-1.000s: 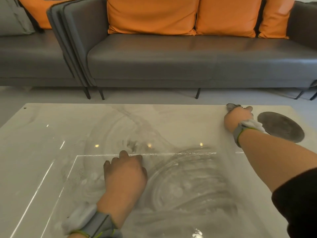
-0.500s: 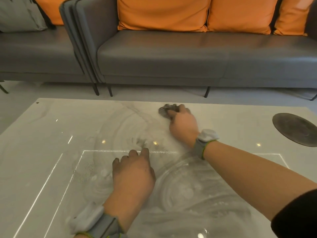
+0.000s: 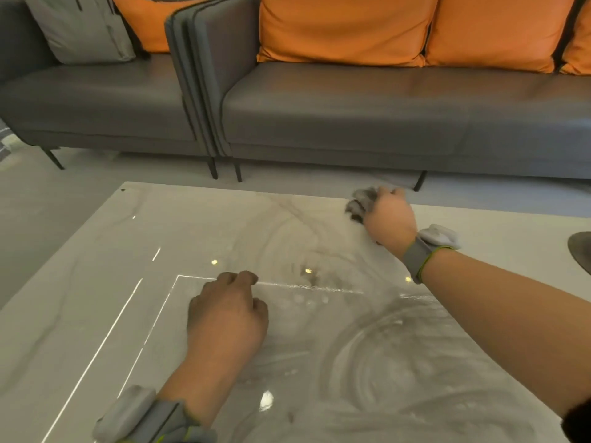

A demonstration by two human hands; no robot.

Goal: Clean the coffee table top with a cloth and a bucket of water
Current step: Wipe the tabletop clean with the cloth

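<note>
1. Nearest the camera, the left hand (image 3: 227, 314) rests palm down on the marble-patterned worktop (image 3: 80, 298), fingers curled loosely and holding nothing; a grey wrist device (image 3: 140, 417) is strapped to that forearm.
2. Wet circular smears (image 3: 383, 356) cover the glossy surface to the right of that hand and reflect ceiling lights.
3. Farther out, the right hand (image 3: 388, 219) is clamped on a bunched grey cloth (image 3: 361, 203), pressing it onto the worktop close to the far edge; a similar band (image 3: 428, 247) sits on that wrist.
4. At the right edge lies a dark round shape (image 3: 580, 251), possibly a mat, only partly in frame.
5. Beyond the worktop stand grey sofas (image 3: 351, 113) with orange cushions (image 3: 345, 27) and one grey cushion (image 3: 80, 27).
</note>
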